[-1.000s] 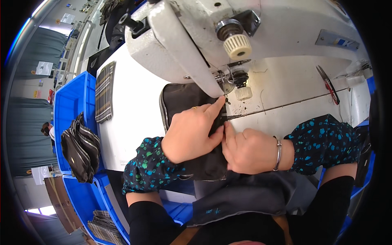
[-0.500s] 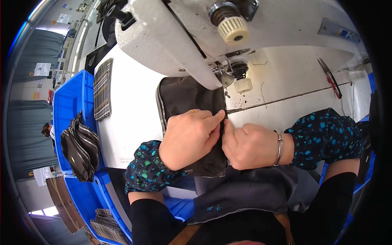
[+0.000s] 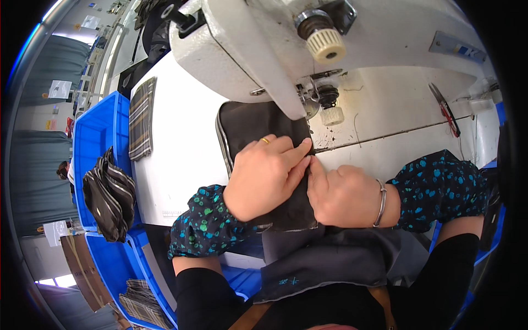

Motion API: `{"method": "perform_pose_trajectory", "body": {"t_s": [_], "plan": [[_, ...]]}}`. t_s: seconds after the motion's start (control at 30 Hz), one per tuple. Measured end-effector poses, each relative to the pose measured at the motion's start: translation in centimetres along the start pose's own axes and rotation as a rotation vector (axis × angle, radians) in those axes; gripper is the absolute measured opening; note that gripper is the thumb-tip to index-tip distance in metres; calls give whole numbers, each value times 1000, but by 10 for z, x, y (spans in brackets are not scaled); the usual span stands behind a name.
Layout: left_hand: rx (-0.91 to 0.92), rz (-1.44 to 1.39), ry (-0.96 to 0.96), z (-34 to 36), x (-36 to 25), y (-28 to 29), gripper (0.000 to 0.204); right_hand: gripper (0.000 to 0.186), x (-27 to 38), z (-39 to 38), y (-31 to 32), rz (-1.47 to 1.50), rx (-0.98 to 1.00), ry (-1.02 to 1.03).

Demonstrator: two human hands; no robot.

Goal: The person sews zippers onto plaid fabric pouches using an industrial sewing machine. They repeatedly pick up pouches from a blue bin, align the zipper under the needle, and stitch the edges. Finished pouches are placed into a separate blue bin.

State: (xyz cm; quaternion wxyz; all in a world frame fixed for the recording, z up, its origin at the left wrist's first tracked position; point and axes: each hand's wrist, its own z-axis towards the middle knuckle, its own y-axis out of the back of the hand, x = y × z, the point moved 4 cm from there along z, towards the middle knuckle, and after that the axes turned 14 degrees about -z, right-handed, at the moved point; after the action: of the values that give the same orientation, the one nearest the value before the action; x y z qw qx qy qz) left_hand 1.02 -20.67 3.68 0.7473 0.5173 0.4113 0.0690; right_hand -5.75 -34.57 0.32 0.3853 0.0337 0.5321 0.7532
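A dark brown fabric piece with a zipper along its left side lies on the white table, its far end under the head of a white sewing machine. My left hand rests on top of the fabric, index finger and thumb pinching its right edge. Right beside it, my right hand grips the same edge between thumb and fingers, just nearer to me. The fingertips of both hands almost meet there. The needle area is partly hidden by the machine head.
Red-handled scissors lie at the right of the machine bed. Folded plaid fabric is on the table's left. Blue bins stand further left, with striped dark pieces draped over one and plaid pieces in another. A person is at the far left.
The fabric's edge has been drawn slightly toward me, and both hands have closed in on it, fingertips nearer together. The whole view has shifted a little.
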Motion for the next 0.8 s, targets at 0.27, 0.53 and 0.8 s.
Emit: {"method": "perform_pose_trajectory", "body": {"t_s": [0.27, 0.53, 0.8], "plan": [[-10, -82, 45, 8, 23, 10, 31, 32, -18, 4, -12, 54, 24, -46], [30, -199, 26, -4, 22, 29, 26, 17, -8, 3, -8, 444, -31, -62], [-38, 18, -58, -10, 10, 12, 25, 14, -6, 3, -7, 154, -121, 28]]}}
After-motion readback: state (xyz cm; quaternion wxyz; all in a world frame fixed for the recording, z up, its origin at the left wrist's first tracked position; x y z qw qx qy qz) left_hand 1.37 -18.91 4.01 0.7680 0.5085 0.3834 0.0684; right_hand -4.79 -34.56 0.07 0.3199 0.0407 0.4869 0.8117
